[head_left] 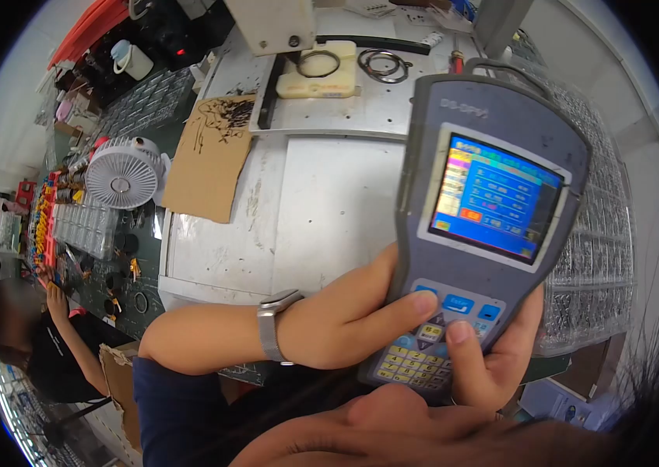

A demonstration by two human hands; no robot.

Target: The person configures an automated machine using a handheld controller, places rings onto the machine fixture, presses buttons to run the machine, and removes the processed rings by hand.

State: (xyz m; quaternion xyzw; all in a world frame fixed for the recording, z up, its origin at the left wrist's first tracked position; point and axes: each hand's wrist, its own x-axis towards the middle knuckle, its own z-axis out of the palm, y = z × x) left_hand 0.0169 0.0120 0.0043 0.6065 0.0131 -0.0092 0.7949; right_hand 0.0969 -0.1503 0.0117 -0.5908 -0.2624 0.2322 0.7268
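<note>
Controller [473, 268], grey and handheld, stands close before us, right of the middle of our view, and we hold it between both hands. Its long axis leans: the keypad [415, 359] end lies low and toward our left, the screen [497, 198] sits above, and the top tips away to the right. Our left hand [353, 315] holds the lower left edge, its thumb [420, 303] laid over the blue keys just beside the Enter key [458, 304]; our right hand [497, 370] wraps the lower right edge, its thumb bent over the face just below that same key. Neither hand stands off from the controller, and we cannot tell which thumb, if either, presses. Beyond the controller's left edge, well apart from our hands, a pale block [302, 88] rests on the machine plate [314, 118] with a metal ring [318, 77] on it, near the machine head [273, 23]; loose rings [385, 79] lie just beside the block. Farther left we see a cardboard sheet [209, 167], then a white fan [121, 173], and at the far left a co-worker [53, 350] with an arm raised
</note>
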